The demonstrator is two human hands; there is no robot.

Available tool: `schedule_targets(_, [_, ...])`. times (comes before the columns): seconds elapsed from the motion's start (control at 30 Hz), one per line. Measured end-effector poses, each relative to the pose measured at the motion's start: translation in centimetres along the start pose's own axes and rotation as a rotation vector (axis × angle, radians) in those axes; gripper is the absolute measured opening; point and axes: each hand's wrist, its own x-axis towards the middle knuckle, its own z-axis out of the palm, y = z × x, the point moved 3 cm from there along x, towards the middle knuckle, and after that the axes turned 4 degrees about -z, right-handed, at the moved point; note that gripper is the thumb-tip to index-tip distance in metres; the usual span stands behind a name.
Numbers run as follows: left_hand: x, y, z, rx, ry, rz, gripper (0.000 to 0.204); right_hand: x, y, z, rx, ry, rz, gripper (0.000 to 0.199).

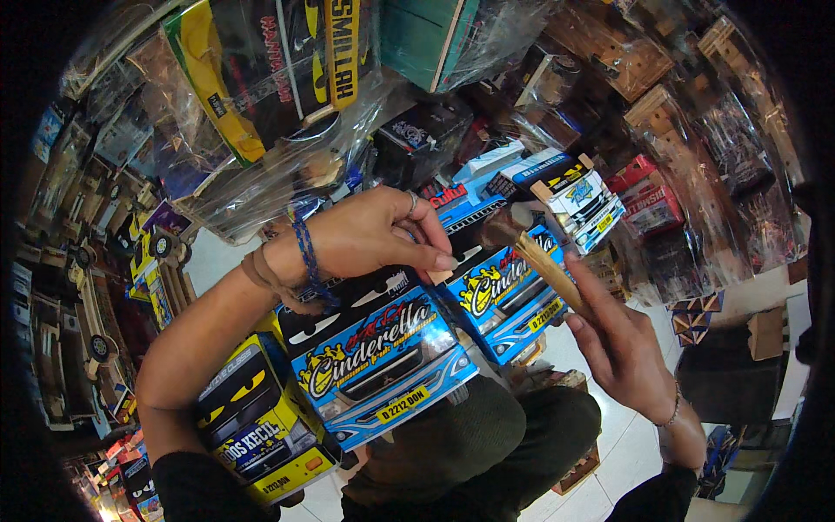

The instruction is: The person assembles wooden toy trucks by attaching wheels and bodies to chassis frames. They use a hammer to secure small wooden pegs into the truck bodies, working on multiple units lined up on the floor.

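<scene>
Stacked shelves (pixel 78 287) of toy trucks fill the nine o'clock rim, bent by the lens and too dark for me to make out single pieces. Toward eleven o'clock I see a large plastic-wrapped model (pixel 261 78) in yellow and black, its film glaring so much that the shape beneath is hard to read.

At seven o'clock a yellow and black toy truck cab (pixel 252 426) sits partly cut off by my left forearm. Just beside it, at the centre, is a blue toy truck (pixel 383 357) with a yellow plate-shaped sticker low on its front and yellow lettering across its face. My left hand (pixel 374 235) rests over the top of it, fingers curled together and pinching a small pale piece at the roof edge; what that piece is, I cannot tell.

A second blue truck (pixel 504 296) stands touching the first at one o'clock from it, half hidden behind the hammer (pixel 531 252). My right hand (pixel 622 339), at four o'clock, is closed around the wooden handle, the dark head raised above the second truck.

Behind, at one o'clock, sits a white and blue truck (pixel 578 196), then red boxes (pixel 648 204). Wrapped wooden models (pixel 722 122) crowd the two o'clock rim, blurred by film.
</scene>
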Motion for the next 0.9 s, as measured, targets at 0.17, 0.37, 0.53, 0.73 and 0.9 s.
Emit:
schedule_targets(0.17, [0.1,0.2,-0.1,-0.03,-0.03,0.01,0.019,-0.1,0.6,0.7,-0.01,0.014,-0.029,0.058])
schedule_targets(0.37, [-0.1,0.6,0.1,0.031,-0.038,0.059,0.021,-0.7,1.4,1.2,0.083,-0.012,0.054,0.056])
schedule_targets(0.53, [-0.1,0.9,0.2,-0.024,-0.061,0.072,0.023,-0.2,1.3,2.1,0.031,0.008,-0.008,0.055])
schedule_targets(0.73, [-0.6,2.1,0.7,0.3,-0.002,0.01,0.023,-0.4,1.7,1.9,0.158,-0.1,0.199,0.056])
schedule_targets(0.9, [-0.6,2.9,1.5,0.439,0.104,-0.008,0.024,-0.3,1.6,2.2,0.191,-0.042,0.16,0.055])
